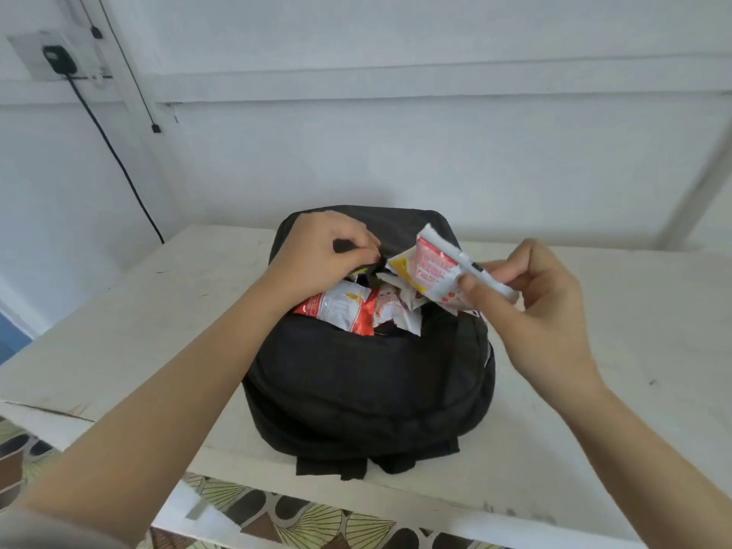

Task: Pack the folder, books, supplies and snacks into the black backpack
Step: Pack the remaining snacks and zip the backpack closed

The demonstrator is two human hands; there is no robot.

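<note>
On the white table (138, 311), in the head view, one black backpack (368, 382) lies midway between the left and right edges. Its bottom is toward the front edge, where its short straps (344, 467) hang just over the lip. Two bare hands are in view, one on each side of the bag's open top.

The backpack is plain matte black fabric, rounded and full, with its opening gaping on the side toward the far edge. Loose snack packets (344, 311) are heaped in that opening. At least three can be made out, in red, white and orange foil, but they overlap and an exact count cannot be told. One more snack packet (429, 265), white with a red panel and a yellow corner, is outside the heap.

The left hand (325, 251) sits at the far rim of the opening, fingers curled and gripping a fold of the black fabric there. The right hand (542, 311) is above the bag's right shoulder and pinches the single snack packet between thumb and fingers. That packet sticks out leftward from the grip, tilted, its lower corner just above the heaped ones.

Beyond the far edge stands a white wall with one black plug (59, 59) in a socket and a black cable (119, 160) running down behind the table's far left corner. Below the front edge a patterned floor (317, 525) shows.
</note>
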